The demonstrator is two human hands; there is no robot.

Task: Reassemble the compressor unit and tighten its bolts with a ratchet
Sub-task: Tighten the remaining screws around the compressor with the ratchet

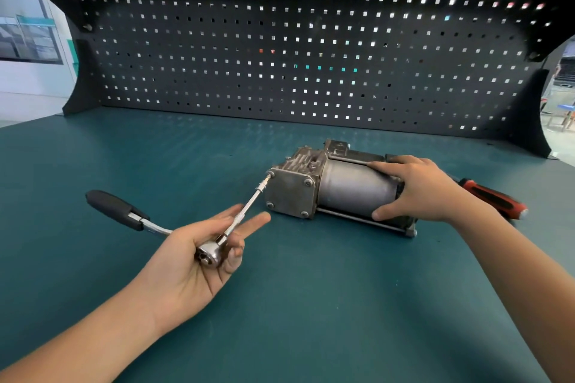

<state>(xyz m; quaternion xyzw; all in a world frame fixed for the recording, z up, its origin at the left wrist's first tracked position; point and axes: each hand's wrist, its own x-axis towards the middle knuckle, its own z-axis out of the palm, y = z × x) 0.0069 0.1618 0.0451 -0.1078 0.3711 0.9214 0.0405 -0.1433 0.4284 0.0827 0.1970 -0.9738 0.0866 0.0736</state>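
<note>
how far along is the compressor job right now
Done: the end plate sits on the compressor with bolts in all four corners. In hand: the left hand holds the ratchet, its extension set on the upper-left bolt, while the right hand grips the body. Left: probably the other three bolts; how tight they are can't be told.

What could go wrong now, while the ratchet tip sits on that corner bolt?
The extension seems to meet the corner bolt at a slant, and the left hand holds the ratchet only at its head, so the tip may slip off. The compressor lies on its side, steadied only by the right hand; torque might roll it.
</note>
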